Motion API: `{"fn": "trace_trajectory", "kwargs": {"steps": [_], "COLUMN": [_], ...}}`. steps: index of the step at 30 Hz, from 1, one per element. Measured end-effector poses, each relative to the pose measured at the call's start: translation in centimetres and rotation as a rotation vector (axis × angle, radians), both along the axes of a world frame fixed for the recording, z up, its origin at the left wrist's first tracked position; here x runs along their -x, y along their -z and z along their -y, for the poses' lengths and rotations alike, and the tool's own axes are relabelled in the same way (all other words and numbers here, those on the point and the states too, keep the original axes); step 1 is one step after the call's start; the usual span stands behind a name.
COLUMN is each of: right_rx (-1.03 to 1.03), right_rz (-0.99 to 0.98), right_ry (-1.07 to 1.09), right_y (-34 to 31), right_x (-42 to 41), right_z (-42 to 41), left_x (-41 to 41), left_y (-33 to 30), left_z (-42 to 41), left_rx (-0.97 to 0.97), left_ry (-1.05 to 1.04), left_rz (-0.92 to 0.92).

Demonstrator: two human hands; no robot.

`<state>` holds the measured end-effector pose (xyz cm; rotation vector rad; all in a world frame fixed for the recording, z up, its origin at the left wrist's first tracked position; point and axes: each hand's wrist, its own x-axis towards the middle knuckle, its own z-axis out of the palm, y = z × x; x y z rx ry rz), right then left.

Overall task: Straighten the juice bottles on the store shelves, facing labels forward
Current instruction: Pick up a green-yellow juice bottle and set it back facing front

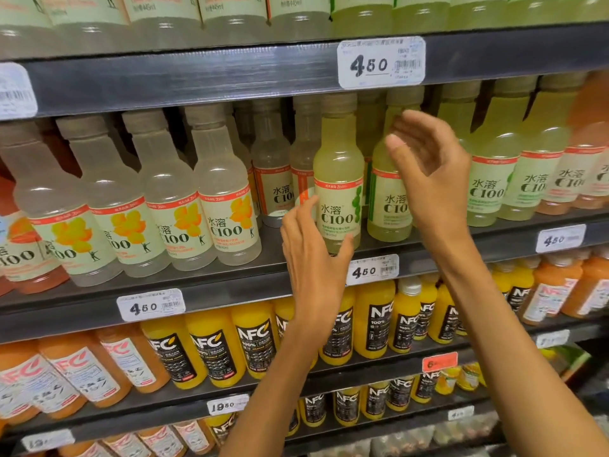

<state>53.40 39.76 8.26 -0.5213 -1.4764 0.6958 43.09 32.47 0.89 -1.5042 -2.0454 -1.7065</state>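
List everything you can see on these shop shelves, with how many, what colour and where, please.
Pale bottles with orange-fruit labels: four in the front row, cloudy white, middle shelf, left.
Yellow-green C100 bottles: at least five in front, more behind, middle shelf, centre to right.
Top-shelf bottles: a row, pale and greenish, only their lower parts showing.
Yellow NFC bottles: many, black labels, the two lower shelves.
Orange NFC bottles: several, white labels, lower shelves at left and right.
Price tags: several, white, on the dark shelf edges.
Left hand: one, fingers open beside the centre green bottle's label.
Right hand: one, fingers open near the next bottle's shoulder.
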Motion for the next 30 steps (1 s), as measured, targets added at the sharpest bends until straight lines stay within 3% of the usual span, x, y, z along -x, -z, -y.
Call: {"fn": "trace_trajectory", "kwargs": {"steps": [3, 8, 12, 19, 26, 30], "right_rx": [-0.012, 0.001, 0.013, -0.022, -0.028, 0.040], "right_rz": [0.024, 0.225, 0.301, 0.242, 0.044, -0.050], "right_ry": [0.092, 0.158, 0.122, -0.149, -0.457, -0.617], "right_y": [-0.6, -0.9, -0.1, -0.6, -0.5, -0.9], "right_x": [-1.0, -0.4, -0.6, -2.3, -5.5, -7.1], "right_z": [-1.2, -4.1, -5.2, -5.2, -4.4, -3.4], "left_x": [-2.0, -5.4, -7.1, -9.2, -9.7, -9.5], "left_y": [-0.4, -0.1, 0.4, 1.2, 1.5, 0.3], "left_z": [0.0, -2.3, -4.2, -5.7, -5.2, -3.9], "left_rx": [-0.114, 0.096, 0.166, 0.054, -0.089, -0.094], "left_ry": [0.097, 0.256, 0.148, 0.020, 0.051, 0.187], "left_rz": [-0.017, 0.004, -0.007, 0.165, 0.140, 0.169]}}
